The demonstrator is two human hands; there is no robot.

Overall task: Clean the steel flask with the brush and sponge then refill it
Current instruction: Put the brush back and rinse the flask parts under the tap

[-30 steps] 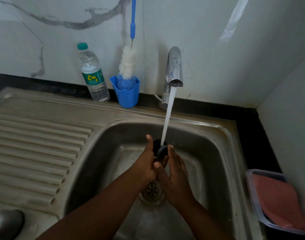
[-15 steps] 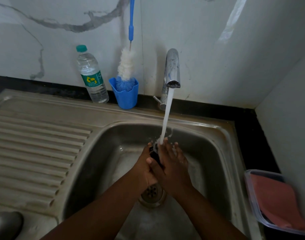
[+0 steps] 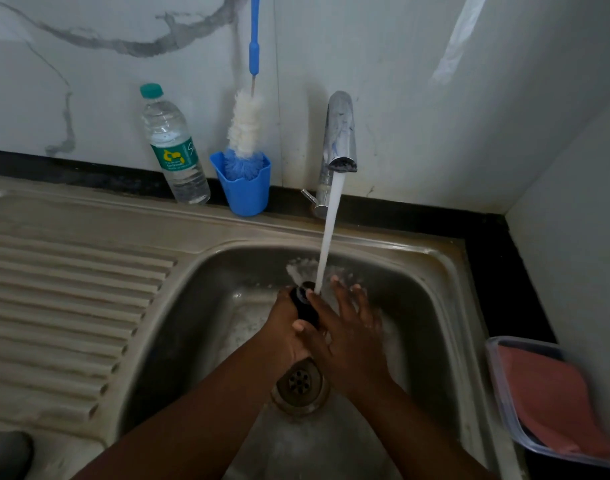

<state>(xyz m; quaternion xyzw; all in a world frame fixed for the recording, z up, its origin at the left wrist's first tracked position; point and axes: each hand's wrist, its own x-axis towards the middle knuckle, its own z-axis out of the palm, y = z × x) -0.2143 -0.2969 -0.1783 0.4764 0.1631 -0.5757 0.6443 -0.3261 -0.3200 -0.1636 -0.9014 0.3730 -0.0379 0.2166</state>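
Observation:
Over the sink basin (image 3: pixel 199 306), my left hand (image 3: pixel 284 329) is shut on a small black cap (image 3: pixel 305 306) and holds it in the water stream (image 3: pixel 326 244) from the tap (image 3: pixel 339 133). My right hand (image 3: pixel 352 337) lies against the cap's right side, fingers spread, thumb across the cap. Water splashes off the cap and fingers. The bottle brush (image 3: pixel 246 126), white and blue with a blue handle, stands in a blue cup (image 3: pixel 244 197) against the back wall. A grey rounded metal thing (image 3: pixel 5 452) shows at the bottom left corner; I cannot tell whether it is the flask.
A plastic water bottle (image 3: pixel 173 147) with a green cap stands left of the blue cup. The ribbed drainboard (image 3: pixel 61 299) fills the left side. At the right edge, a clear plastic box (image 3: pixel 497 382) holds something pink (image 3: pixel 552 393). The drain (image 3: pixel 299 384) lies below my hands.
My right hand has slid over the cap and now lies at its right side with fingers spread. The cap's top has come back into the stream. The left hand keeps its grip.

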